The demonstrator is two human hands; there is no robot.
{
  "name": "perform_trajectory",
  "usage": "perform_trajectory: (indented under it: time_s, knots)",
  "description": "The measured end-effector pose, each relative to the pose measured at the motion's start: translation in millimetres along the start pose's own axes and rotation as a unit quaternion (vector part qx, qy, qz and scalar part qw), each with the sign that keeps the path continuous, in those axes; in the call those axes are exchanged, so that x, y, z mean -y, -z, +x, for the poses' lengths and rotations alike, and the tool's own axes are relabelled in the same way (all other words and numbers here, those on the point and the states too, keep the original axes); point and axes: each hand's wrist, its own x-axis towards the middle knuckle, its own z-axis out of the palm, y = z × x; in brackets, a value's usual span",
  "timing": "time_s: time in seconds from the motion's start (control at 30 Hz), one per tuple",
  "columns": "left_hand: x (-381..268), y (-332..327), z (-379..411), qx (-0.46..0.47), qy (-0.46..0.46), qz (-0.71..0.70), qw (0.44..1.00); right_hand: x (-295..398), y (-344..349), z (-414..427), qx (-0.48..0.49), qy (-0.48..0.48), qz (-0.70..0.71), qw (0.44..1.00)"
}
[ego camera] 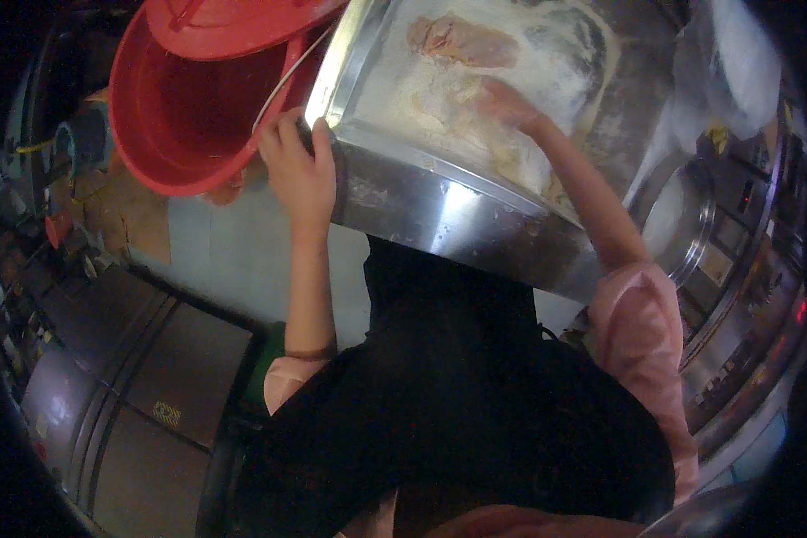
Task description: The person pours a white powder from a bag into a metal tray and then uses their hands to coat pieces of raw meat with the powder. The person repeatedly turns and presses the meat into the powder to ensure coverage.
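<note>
My left hand (299, 161) grips the near left corner of a stainless-steel worktop with a raised rim (430, 168), thumb on one side and fingers on the other. White flour (390, 91) covers much of its sunken surface. My right hand (508, 104) is down in the flour, blurred, over a pale, flour-coated piece (444, 101). Its fingertips are hard to make out, so I cannot tell whether they hold anything. Just beyond lies a pinkish piece of raw meat (467, 44), lightly floured.
Left of the worktop stands a red plastic bucket (131, 128), its red lid (242, 27) partly across the top. A round metal pan (703, 222) sits at the right, below a clear plastic bag (726, 67). Steel cabinet doors (175, 363) are at lower left.
</note>
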Motion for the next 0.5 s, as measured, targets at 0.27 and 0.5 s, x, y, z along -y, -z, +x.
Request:
perform_trajectory:
  time_s: [0.27, 0.5]
  knots:
    - [0, -4, 1, 0.004, 0.0, 0.0, 1.0, -16, -52, 22, -0.09, 0.006, -0.132, 0.987]
    - [-4, 0, -1, 0.002, 0.021, 0.006, 1.0, 8, -25, -8, 0.037, -0.024, 0.149, 0.988]
